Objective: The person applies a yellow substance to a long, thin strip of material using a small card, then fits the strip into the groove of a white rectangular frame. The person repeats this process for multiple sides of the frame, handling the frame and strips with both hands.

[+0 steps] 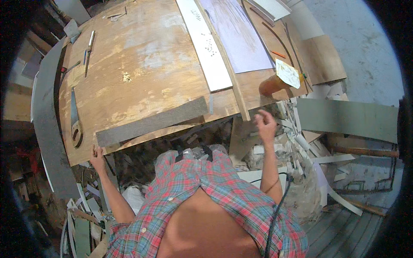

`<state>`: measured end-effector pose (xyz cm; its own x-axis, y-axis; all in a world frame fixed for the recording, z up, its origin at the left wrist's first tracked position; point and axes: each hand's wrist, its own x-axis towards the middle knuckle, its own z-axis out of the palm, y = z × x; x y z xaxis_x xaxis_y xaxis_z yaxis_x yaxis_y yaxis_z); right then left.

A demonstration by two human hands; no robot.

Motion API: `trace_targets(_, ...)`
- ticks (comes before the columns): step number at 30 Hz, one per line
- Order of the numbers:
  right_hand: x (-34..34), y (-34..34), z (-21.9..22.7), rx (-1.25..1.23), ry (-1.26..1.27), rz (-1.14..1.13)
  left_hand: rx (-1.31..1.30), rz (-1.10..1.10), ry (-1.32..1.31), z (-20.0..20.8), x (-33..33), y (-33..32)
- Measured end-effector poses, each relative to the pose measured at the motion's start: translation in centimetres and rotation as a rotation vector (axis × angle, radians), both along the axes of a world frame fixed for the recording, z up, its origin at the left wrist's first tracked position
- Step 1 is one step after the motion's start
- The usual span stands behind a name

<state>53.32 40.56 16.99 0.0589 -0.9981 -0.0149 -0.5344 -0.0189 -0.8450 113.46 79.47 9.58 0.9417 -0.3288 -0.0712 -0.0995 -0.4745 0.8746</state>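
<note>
A long dark grey strip (150, 123) lies at a slant along the near edge of the worktable. At its left end, my left hand (97, 157) has its fingertips closed on the lower corner, beside the table's edge. My right hand (265, 125) is raised just off the table's near right side. Its fingers are loosely bent and apart, with nothing seen between them. Closest to it is the near end of a narrow wooden batten (234, 81), which juts past the table edge. A white panel (211, 56) lies alongside the batten.
On the wooden tabletop (155, 64) are a handsaw (75, 122), a knife-like tool (89, 47), a lilac sheet (241, 38) and an orange-brown container (272, 86) under a paper. Offcuts (297, 133) pile up at the right. A black cable (275, 215) hangs by my right arm.
</note>
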Motion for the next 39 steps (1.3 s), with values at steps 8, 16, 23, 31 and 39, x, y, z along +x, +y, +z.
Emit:
trace_targets(8,-7.6,-10.9,7.9,-0.513,0.257,-0.031,-0.319,0.186,-0.188,4.6,-9.5,-8.9)
trace_targets(16,-9.1,-18.4,8.6,-0.705,0.575,0.299,-0.260,-0.948,0.003,6.6,-41.2,-40.6)
trace_targets(23,-8.1,-22.0,8.7,-0.769,0.768,0.560,-0.912,-0.891,0.661,3.1,-57.3,-56.7)
trace_targets(31,-9.7,-24.5,14.5,-0.465,0.174,0.166,-0.325,-0.910,-0.085,0.2,-58.4,-58.2)
trace_targets(39,-13.8,-25.0,15.4,-0.457,-0.018,-0.080,-0.411,-1.044,-0.273,-0.1,-58.1,-59.0)
